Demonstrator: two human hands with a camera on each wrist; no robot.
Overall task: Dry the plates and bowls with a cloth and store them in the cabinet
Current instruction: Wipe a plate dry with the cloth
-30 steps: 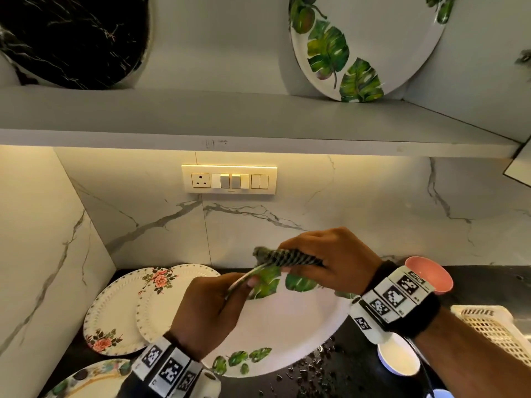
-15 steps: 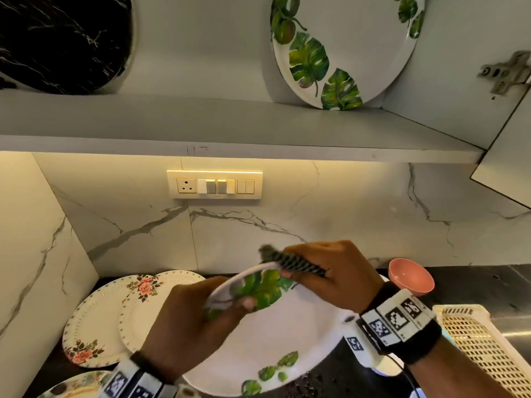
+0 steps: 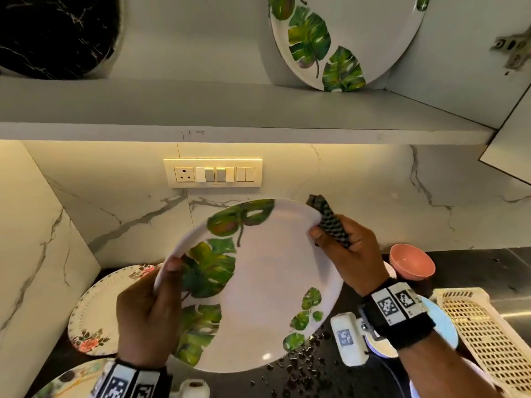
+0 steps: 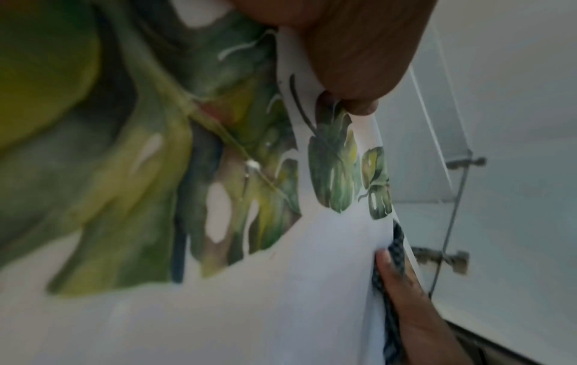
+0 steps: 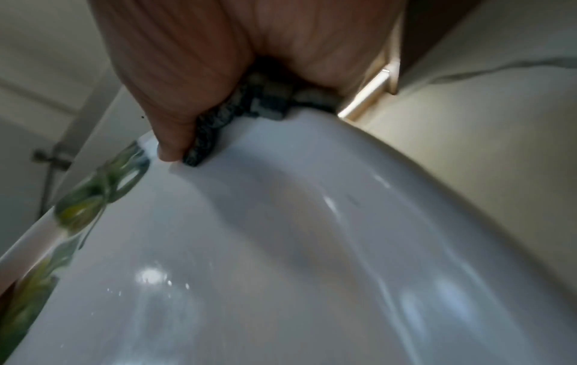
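Note:
I hold a large white plate with green leaf prints (image 3: 267, 285) tilted up, its face toward me, above the counter. My left hand (image 3: 161, 300) grips its left rim, thumb on the face (image 4: 349, 74). My right hand (image 3: 342, 245) pinches the upper right rim through a dark checked cloth (image 3: 330, 222), thumb on the plate's face (image 5: 168, 148). The same cloth (image 5: 218, 133) is bunched under that palm in the right wrist view. A matching leaf plate (image 3: 342, 38) leans upright in the open cabinet above, and a black marbled plate (image 3: 54, 33) stands at its left.
Two floral plates (image 3: 94, 311) lie on the dark counter at left, another (image 3: 63, 380) at the bottom edge. A pink bowl (image 3: 412, 261) sits at right, beside a cream perforated basket (image 3: 485, 337). Water drops (image 3: 301, 357) dot the counter. The cabinet door (image 3: 511, 145) hangs open at right.
The leaf plate has been lifted and tipped from nearly flat to facing me. My right hand with the cloth has slid along the rim to the upper right.

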